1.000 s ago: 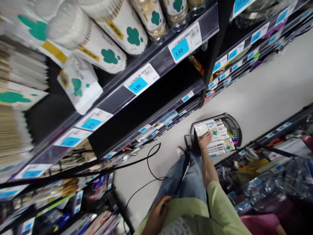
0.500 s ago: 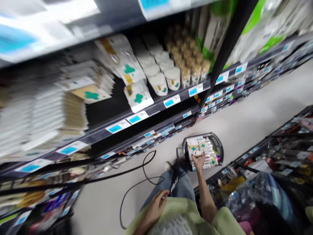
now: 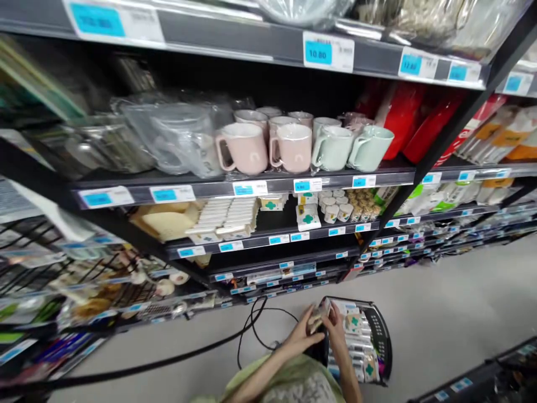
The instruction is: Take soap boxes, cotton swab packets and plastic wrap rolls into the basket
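Observation:
Both of my hands are together over the near left edge of a black shopping basket (image 3: 384,330). Between them is a small pale packet (image 3: 319,314) with tan and white parts; its exact kind is too small to make out. My left hand (image 3: 302,334) grips it from the left, and my right hand (image 3: 334,323) closes on its right side. Inside the basket lie several white and tan packs (image 3: 354,323) with green cross-shaped marks, stacked in rows.
A shelf rack ahead carries pink mugs (image 3: 248,148), pale green mugs (image 3: 335,148) and red bags (image 3: 403,120). On the shelf below stand stacked white packs (image 3: 230,215) and white cups (image 3: 331,211). A black cable (image 3: 176,358) crosses the floor. Another rack (image 3: 474,375) stands at lower right.
My left hand has risen from my lap to join the right hand. A packet is lifted out of the basket between both hands. The view has tilted up, showing the mug shelf.

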Demonstrator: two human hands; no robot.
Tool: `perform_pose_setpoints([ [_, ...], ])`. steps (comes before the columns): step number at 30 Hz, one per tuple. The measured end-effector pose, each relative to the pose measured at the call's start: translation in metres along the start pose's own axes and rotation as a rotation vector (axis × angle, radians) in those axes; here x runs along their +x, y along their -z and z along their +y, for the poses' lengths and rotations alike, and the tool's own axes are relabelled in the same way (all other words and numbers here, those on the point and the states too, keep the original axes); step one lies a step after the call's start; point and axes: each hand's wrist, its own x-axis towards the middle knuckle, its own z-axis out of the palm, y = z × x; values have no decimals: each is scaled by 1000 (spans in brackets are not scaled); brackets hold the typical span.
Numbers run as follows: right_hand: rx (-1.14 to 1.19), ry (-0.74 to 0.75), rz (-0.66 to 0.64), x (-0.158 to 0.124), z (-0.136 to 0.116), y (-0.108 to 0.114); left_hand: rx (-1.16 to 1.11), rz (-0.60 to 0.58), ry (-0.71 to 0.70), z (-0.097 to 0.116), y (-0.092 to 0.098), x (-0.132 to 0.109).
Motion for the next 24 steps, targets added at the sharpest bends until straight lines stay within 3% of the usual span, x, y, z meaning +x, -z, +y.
perform_pose_setpoints([
  [4, 14, 53, -96, 11, -43, -25, 59, 76, -118, 28, -2, 13],
  [7, 39, 73, -130, 15, -56, -33, 78, 26, -201, 40, 6, 13],
  [10, 55, 62, -129, 12, -56, -38, 43, -20, -228, 43, 18, 6],
  [17, 61, 41, -235, 3, -51, -42, -123, 15, -188, 35, 32, -17],
  [24, -36, 76, -263, 3, -49, -43, 51, 280, -153, 36, 26, -5],
])
